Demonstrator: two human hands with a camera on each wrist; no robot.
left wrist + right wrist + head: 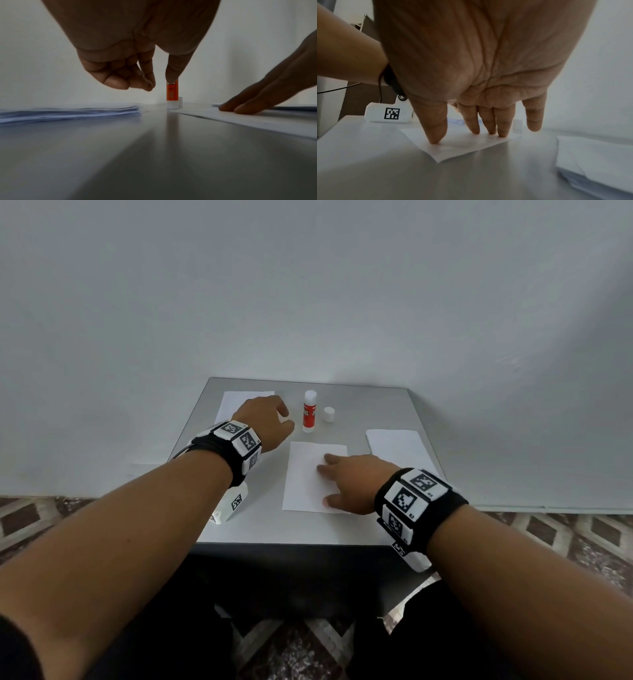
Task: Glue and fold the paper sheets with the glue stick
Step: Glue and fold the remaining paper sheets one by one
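Note:
A red and white glue stick [309, 412] stands upright and uncapped at the back of the grey table [274, 529]; its white cap [329, 415] stands just to its right. My left hand [287, 419] hovers just left of the glue stick [172, 93], holding nothing, with a gap between its curled fingers and thumb [161, 83]. A single white paper sheet [305, 477] lies in the middle. My right hand [334, 479] presses it flat with straight fingers [488, 131] and thumb on the sheet [462, 147].
A stack of white sheets [236, 404] lies at the back left, partly under my left hand. A pile of folded sheets [397, 446] sits at the right edge. The wall stands right behind the table. Patterned floor shows beyond the front edge.

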